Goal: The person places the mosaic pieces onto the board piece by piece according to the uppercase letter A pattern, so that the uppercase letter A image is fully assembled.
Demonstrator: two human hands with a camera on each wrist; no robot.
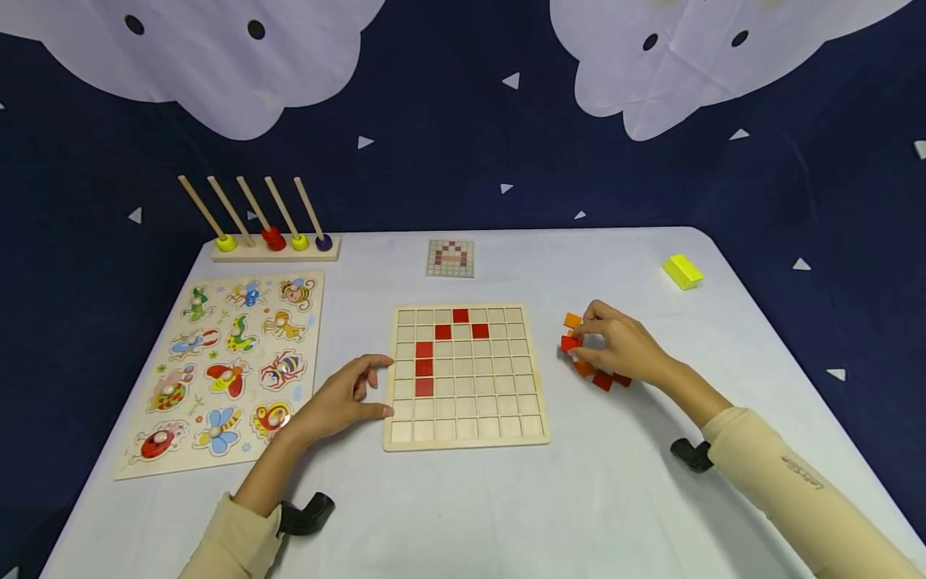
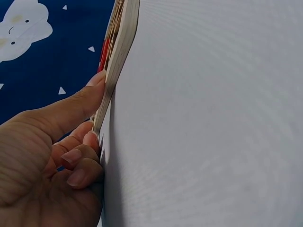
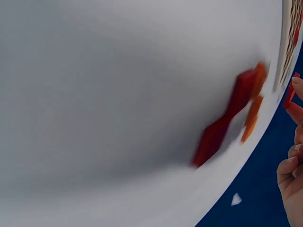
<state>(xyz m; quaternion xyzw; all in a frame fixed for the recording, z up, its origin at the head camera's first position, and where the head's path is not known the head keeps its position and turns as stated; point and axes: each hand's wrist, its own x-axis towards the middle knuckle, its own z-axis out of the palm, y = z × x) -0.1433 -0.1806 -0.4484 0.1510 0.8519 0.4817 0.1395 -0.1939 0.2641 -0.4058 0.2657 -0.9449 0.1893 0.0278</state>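
Observation:
A wooden grid board (image 1: 485, 406) lies flat on the table, with several red tiles (image 1: 424, 367) set in its squares as part of an arch. At the board's left edge is my left hand (image 1: 336, 406), thumb and index fingertip touching the rim, the other fingers bent. Right of the board, my right hand (image 1: 624, 344) pinches a red tile (image 3: 290, 92) between thumb and finger. Loose red tiles (image 3: 213, 137) and orange tiles (image 3: 252, 113) lie beneath that hand, partly hidden by it in the head view.
Behind the board lies a small pattern card (image 1: 450, 258). A bug picture puzzle (image 1: 224, 370) occupies the left side, with a peg stacker (image 1: 275, 251) holding coloured rings behind it. A yellow block (image 1: 682, 272) sits at the back right.

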